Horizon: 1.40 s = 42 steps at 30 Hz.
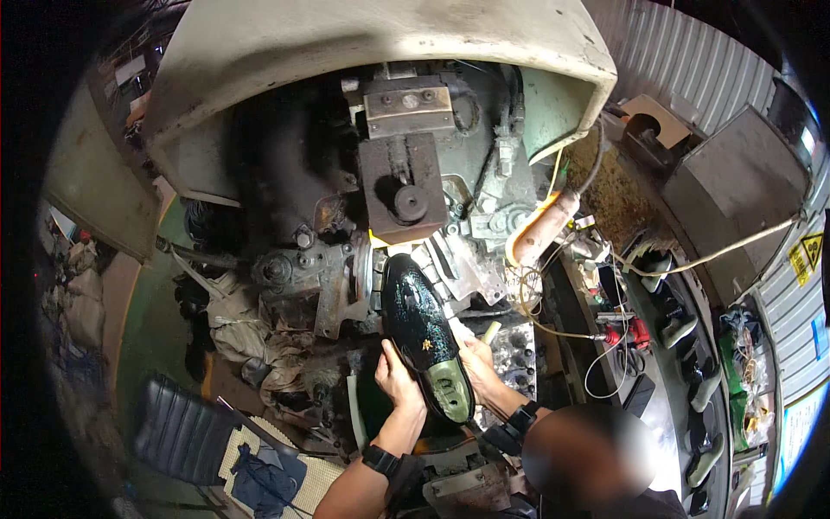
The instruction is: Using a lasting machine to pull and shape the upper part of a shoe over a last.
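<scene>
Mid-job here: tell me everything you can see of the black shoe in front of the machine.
The black shoe is a glossy, speckled upper mounted sole-up on a last, whose pale green bottom shows at the heel end. A small gold mark sits on its side. It lies slanted, toe up toward the machine's clamps, heel toward the person. The left hand grips its left side and the right hand its right, near the heel. Whether the toe touches the machine cannot be told.

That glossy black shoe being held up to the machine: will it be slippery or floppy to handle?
The black shoe looks glossy, so probably somewhat slick. Its straight, unbent shape suggests it is fairly stiff. Left hand and right hand grip it from both sides, hinting it needs steadying.
</scene>
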Available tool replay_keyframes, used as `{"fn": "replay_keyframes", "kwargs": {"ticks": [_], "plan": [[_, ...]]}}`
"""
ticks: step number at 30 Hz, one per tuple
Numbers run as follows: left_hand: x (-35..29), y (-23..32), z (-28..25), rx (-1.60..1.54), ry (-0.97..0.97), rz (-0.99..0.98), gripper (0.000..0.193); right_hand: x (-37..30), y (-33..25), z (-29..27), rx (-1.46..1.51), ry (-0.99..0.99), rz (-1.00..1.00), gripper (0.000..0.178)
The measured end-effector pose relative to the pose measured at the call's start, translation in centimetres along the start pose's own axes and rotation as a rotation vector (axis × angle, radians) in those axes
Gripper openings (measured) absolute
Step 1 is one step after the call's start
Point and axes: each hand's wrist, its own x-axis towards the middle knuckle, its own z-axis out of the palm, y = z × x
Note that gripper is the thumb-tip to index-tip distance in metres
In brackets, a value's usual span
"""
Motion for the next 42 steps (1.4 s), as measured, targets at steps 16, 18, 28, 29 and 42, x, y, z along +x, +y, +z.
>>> {"fn": "replay_keyframes", "kwargs": {"ticks": [16, 18, 28, 29, 42], "plan": [[2.0, 3.6, -6.5, 0.388, -0.196, 0.049, 0.028, -4.3, -6.0, -1.0, -0.455, 0.162, 0.233, 0.04], [3.7, 5.6, -13.7, 0.385, -0.208, 0.354, 0.029, -6.7, -9.4, -6.9, -0.636, 0.195, 0.195, 0.039], [3.3, -2.0, -42.6, 0.849, 0.147, -0.475, 0.025, -17.9, 3.3, -31.7, -1.782, 0.21, -0.117, 0.012], [3.2, -2.4, -42.1, 0.926, 0.202, -0.44, 0.025, -18.0, 4.5, -31.7, -1.37, 0.376, -0.018, 0.012], [4.4, -0.5, -36.6, 0.789, 0.161, -0.236, 0.027, -13.0, 4.3, -29.7, -0.691, 0.83, 0.006, 0.037]]}}
